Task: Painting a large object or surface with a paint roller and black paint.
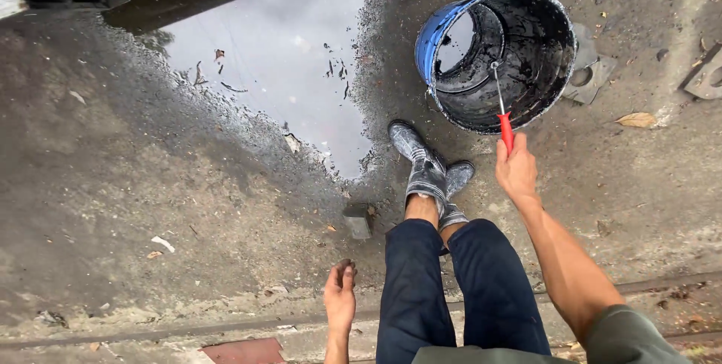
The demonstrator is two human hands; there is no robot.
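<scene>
Two hands: right hand [517,171] fingers clamped on red-handled tool [505,128] in bucket [440,29], left hand [339,294] fingers loosely together

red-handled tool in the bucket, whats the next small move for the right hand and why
Probably lower the tool tip a little deeper. The right hand grips the red-handled tool with its metal shaft angled over the rim into the blue bucket, whose inside is coated with black residue and holds dark liquid at the bottom. The left hand hangs free and empty, so the right does the work.
</scene>
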